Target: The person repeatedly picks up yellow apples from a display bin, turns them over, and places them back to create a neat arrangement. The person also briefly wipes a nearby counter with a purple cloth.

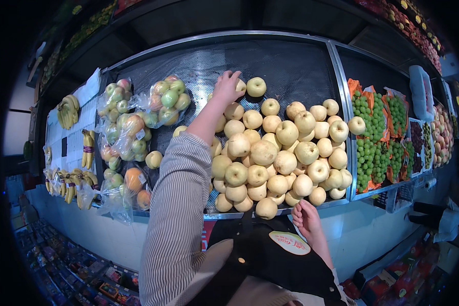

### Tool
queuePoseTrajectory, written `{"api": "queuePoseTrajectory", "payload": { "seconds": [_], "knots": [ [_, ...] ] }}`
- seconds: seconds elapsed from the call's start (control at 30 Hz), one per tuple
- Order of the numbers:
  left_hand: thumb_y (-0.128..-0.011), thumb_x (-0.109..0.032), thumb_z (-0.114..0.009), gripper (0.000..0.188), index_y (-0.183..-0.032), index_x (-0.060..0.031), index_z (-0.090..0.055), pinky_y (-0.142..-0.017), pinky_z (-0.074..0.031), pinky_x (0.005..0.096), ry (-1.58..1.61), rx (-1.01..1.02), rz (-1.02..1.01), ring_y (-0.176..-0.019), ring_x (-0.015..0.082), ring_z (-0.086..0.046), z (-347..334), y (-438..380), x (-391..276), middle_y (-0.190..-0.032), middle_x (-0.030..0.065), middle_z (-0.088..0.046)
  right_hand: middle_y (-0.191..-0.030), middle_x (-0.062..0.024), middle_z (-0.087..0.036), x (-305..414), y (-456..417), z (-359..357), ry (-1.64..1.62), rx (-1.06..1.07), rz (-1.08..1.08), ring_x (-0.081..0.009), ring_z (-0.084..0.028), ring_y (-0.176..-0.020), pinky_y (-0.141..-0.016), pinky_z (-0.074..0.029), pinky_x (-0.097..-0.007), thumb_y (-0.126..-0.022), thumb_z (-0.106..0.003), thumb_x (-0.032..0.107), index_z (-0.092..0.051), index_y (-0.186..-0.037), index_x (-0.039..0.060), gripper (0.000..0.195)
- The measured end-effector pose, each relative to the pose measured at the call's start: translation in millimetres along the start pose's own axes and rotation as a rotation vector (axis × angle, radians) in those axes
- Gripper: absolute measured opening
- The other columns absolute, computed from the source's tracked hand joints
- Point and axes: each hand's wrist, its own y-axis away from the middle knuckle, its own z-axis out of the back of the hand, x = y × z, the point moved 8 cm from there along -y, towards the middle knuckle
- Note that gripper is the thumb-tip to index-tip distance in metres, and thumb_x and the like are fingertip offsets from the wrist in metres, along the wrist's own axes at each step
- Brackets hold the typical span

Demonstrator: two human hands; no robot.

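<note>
My left hand (226, 88) reaches over the black-lined display bin, its fingers and thumb around a pale yellow pear (241, 86) at the far side of the heap. Another round pear (256, 87) sits just to the right of that hand. Below it spreads a piled heap of round yellow pears (263, 152), some with brown marks. My right hand (308, 218) is at the bin's near edge, fingers curled, with nothing visible in it. Its fingertips are close to the front pears (293, 198); whether they touch is hard to tell. My left forearm hides part of the heap.
Left of the heap lie bagged fruits (132, 134), a loose pear (153, 159) and bananas (67, 111). A metal divider (344, 99) separates green grapes (371, 114) on the right, with one pear (356, 125) at that divider. A person (440, 218) is at far right.
</note>
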Motion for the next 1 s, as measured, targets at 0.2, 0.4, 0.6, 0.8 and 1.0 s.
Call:
{"api": "queuePoseTrajectory", "payload": {
  "seconds": [0.2,0.4,0.6,0.8,1.0],
  "knots": [
    [-0.066,-0.018,-0.081,0.080,-0.136,-0.0266,-0.044,-0.097,-0.047,0.0452,-0.206,0.281,0.132,-0.113,0.0416,-0.051,-48.8,-18.5,22.5,-0.134,0.0157,-0.044,-0.062,-0.0004,-0.041,-3.0,19.6,25.0,-0.035,-0.121,0.040,-0.0070,-0.035,-0.047,-0.039,-0.025,-0.0195,-0.100,-0.050,0.023,-0.047,-0.080,0.0078,0.025],
    [-0.061,-0.017,-0.078,0.073,-0.130,-0.0202,-0.051,-0.097,-0.047,0.0411,0.188,-0.096,0.037,-0.112,0.0351,-0.054,47.8,31.2,2.4,-0.125,0.0149,-0.049,-0.062,-0.0005,-0.041,-10.9,14.5,24.9,-0.021,-0.125,0.013,-0.0065,-0.034,-0.047,-0.039,-0.026,-0.0190,-0.099,-0.051,0.022,-0.047,-0.080,0.0076,0.025],
    [-0.065,-0.013,-0.080,0.074,-0.132,-0.0075,-0.050,-0.100,-0.046,0.0358,0.458,0.062,-0.004,-0.115,0.0234,-0.055,99.2,164.8,4.7,-0.124,0.0119,-0.053,-0.061,0.0006,-0.042,-15.0,-6.9,3.7,0.041,-0.046,-0.034,-0.0065,-0.035,-0.046,-0.040,-0.026,-0.0192,-0.100,-0.051,0.022,-0.049,-0.078,0.0074,0.026],
    [-0.070,-0.031,-0.077,0.069,-0.132,-0.0109,-0.053,-0.098,-0.046,0.0394,0.453,0.132,0.032,-0.112,0.0339,-0.056,66.8,209.5,-1.4,-0.122,0.0156,-0.057,-0.062,0.0007,-0.046,-13.6,-9.1,-18.6,0.140,-0.014,-0.058,-0.0064,-0.038,-0.047,-0.041,-0.027,-0.0191,-0.100,-0.053,0.023,-0.051,-0.080,0.0074,0.025],
    [-0.075,-0.050,-0.074,0.062,-0.119,-0.0079,-0.065,-0.087,-0.051,0.0374,0.225,0.397,0.083,-0.103,0.0307,-0.061,48.5,144.4,6.4,-0.112,0.0170,-0.065,-0.062,0.0008,-0.047,-19.4,3.3,-5.6,0.137,-0.077,-0.031,-0.0063,-0.039,-0.047,-0.041,-0.028,-0.0192,-0.099,-0.054,0.024,-0.052,-0.080,0.0079,0.025]
  ]
}}
